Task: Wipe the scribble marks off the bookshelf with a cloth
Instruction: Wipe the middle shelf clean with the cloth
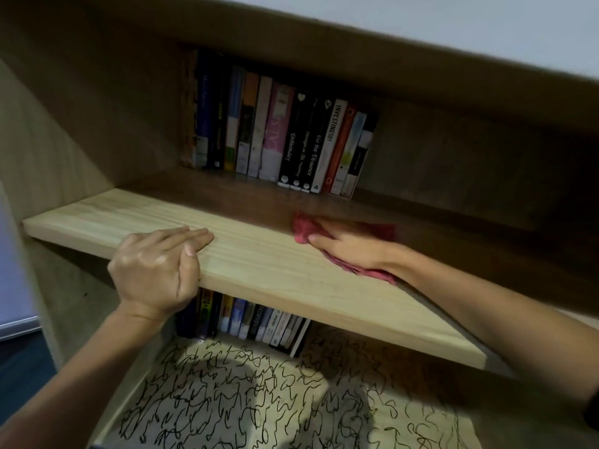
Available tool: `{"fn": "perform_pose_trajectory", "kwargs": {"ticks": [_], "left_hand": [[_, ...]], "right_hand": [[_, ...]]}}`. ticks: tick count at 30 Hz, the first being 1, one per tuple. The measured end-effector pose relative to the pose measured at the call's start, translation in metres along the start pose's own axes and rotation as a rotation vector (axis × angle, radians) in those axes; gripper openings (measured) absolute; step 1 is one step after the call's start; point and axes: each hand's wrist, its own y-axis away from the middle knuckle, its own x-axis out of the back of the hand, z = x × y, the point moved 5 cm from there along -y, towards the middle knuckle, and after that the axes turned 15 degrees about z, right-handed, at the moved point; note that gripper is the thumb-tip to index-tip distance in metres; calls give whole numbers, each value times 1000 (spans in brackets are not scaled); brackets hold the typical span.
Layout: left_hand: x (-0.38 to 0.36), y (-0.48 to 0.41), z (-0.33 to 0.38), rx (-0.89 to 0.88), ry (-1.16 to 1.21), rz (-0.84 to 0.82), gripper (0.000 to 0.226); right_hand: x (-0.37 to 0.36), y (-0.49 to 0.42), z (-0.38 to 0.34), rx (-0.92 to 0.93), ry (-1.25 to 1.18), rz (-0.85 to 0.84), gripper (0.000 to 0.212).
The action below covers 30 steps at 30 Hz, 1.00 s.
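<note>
A light pine shelf board [129, 212] is seen running across a brown wooden bookshelf [291, 37], tilted in the head view. The left grip [155, 267], a bare hand, is laid on the board's front edge: its fingers [194, 236] are stretched straight and close together on the top face, the thumb is set against the front lip, and nothing is clasped in it. The right grip [350, 246], also bare, is spread flat, with its fingers apart from the thumb and pressed down on a crumpled red cloth [303, 226]. The cloth is pinned between this palm and the board, further back and to the right of the left grip, at the line where the lit wood passes into shadow. Cloth is shown beyond the fingertips and beneath the wrist.

A row of upright paperback books [282, 131] is stood at the back of the same shelf, behind the cloth and well apart from it. The pale lower shelf [152, 377] is covered with dense black scribble marks [227, 400], and shadows are cast over part of them. A second row of books [259, 322] is stood at its back, partly hidden under the pine board. A pale wall [486, 21] is seen above the bookshelf.
</note>
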Motion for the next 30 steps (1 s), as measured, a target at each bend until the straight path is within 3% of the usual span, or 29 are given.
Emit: {"fn": "perform_pose_trajectory", "kwargs": {"ticks": [2, 3, 6, 9, 13, 16, 20, 22, 24, 26, 28, 30], "left_hand": [[-1, 0, -1, -4, 2, -24, 53], [-1, 0, -1, 5, 1, -28, 52], [-2, 2, -2, 27, 11, 18, 52], [-2, 3, -3, 39, 13, 56, 57], [-3, 2, -4, 51, 27, 10, 60], [-2, -1, -3, 38, -7, -83, 52], [1, -4, 0, 48, -16, -166, 50], [1, -5, 0, 91, -29, -226, 50], [-1, -3, 0, 139, -46, -276, 50], [-2, -2, 0, 182, -41, -303, 51], [-3, -2, 0, 219, -33, -323, 52], [-2, -5, 2, 238, -23, -346, 53]], "right_hand": [[19, 10, 33, 9, -52, -8, 38], [35, 8, 61, -55, -33, 77, 33], [80, -1, 136, -482, 37, 432, 39], [82, -13, 130, -582, 6, 484, 37], [43, -25, 39, -358, 44, 369, 40], [1, -8, -41, -55, 74, 127, 42], [-7, 58, -56, 286, 179, -12, 52], [20, 80, -12, 163, 132, -9, 41], [53, 94, 48, -184, 173, 63, 35], [77, 99, 90, -484, 171, 215, 60], [78, 86, 88, -535, 142, 383, 51], [54, 68, 52, -462, 186, 340, 39]]}}
